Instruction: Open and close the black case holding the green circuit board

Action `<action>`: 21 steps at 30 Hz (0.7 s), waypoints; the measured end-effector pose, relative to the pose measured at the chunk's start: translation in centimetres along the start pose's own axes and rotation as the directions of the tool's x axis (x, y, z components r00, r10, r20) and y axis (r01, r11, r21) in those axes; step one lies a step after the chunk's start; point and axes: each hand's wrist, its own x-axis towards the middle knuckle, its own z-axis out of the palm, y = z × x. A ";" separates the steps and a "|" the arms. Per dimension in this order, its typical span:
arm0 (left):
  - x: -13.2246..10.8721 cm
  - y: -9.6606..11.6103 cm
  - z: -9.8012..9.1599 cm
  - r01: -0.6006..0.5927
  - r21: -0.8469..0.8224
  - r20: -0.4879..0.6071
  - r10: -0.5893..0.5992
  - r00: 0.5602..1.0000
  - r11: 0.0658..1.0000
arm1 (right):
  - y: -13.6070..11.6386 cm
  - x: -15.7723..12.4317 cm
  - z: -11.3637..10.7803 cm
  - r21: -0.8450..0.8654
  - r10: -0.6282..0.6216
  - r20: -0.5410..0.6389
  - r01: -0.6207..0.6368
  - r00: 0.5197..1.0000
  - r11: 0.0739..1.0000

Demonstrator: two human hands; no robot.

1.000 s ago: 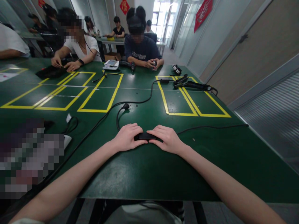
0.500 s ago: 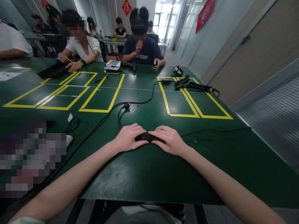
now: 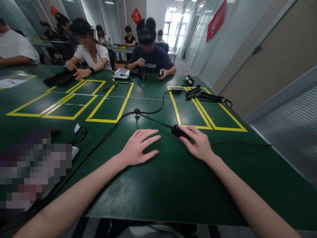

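**Item: power adapter** (image 3: 178,131), black, corded. It is now lying far and right of centre on the desk (image 3: 173,185), just at the near line of a yellow tape box (image 3: 210,127). Half a second ago it was sitting at near centre under both hands.

**Right hand** (image 3: 199,145): it is closing its fingers round the near end of the adapter, having carried it out to the right. Whether the adapter is lifting clear of the desk cannot be told.

**Left hand** (image 3: 138,147): it has let go and is resting flat on the desk with fingers spread, holding nothing and well apart from the adapter.

**Reading of the change:** the two-handed hold is over, so the work is now running on the right hand alone.

**Cords:** one is running straight from the adapter to a plug (image 3: 136,111) at far left and is looking taut. A thin cable (image 3: 237,143) is trailing right towards the desk's right edge.

**Edges and room:**
- The bare green surface is lying open between the hands and the near edge.
- The right edge is standing near, past the thin cable.
- A long black cable (image 3: 99,140) is crossing the left side.
- Black tools (image 3: 205,96) are lying in the far part of the tape box.
- Other people are sitting at the far edge, well apart, and one in a dark shirt (image 3: 151,61) is holding a small object.
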 end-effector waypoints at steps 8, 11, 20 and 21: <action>-0.2 -1.1 0.6 0.065 -0.084 0.143 -0.052 0.988 0.994 | 6.1 -0.7 -3.6 -0.101 0.472 -0.454 -0.570 0.756 0.816; -0.2 -1.0 0.7 0.078 -0.106 0.173 -0.059 0.983 0.991 | 8.3 -1.7 -3.5 -0.150 0.571 -0.391 -0.662 0.722 0.735; -0.3 -1.1 0.9 0.109 -0.119 0.244 -0.078 0.967 0.987 | 12.1 -3.4 -4.7 -0.145 0.793 -0.296 -0.846 0.533 0.514; -0.3 -1.1 0.9 0.109 -0.121 0.246 -0.077 0.966 0.987 | 12.0 -3.3 -5.2 -0.146 0.785 -0.326 -0.848 0.527 0.509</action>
